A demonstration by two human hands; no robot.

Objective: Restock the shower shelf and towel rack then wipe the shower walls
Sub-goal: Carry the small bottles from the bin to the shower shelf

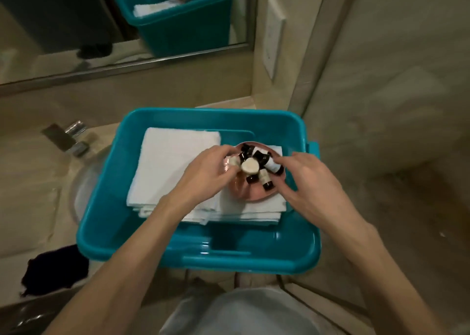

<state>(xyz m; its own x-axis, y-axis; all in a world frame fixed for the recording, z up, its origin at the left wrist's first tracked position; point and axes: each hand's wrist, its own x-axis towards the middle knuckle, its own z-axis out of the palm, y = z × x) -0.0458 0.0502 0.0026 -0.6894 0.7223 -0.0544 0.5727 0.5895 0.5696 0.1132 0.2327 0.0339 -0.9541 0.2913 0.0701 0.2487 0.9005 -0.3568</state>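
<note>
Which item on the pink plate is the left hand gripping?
The round cream-coloured soap, pinched by the left hand; unlike the black-capped bottles around it, it has no cap.

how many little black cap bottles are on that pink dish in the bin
5 that I can make out, all piled on the pink dish: two at the far edge, one on the right, two nearer me. The hands may hide more.

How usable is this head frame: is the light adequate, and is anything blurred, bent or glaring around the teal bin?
Head view: dim, warm light; the teal bin and white towels read clearly. Wide-angle bending curves the mirror edge. The small bottles between left hand and right hand are soft. Specular streaks mark the bin's near wall; corners fall dark.
</note>
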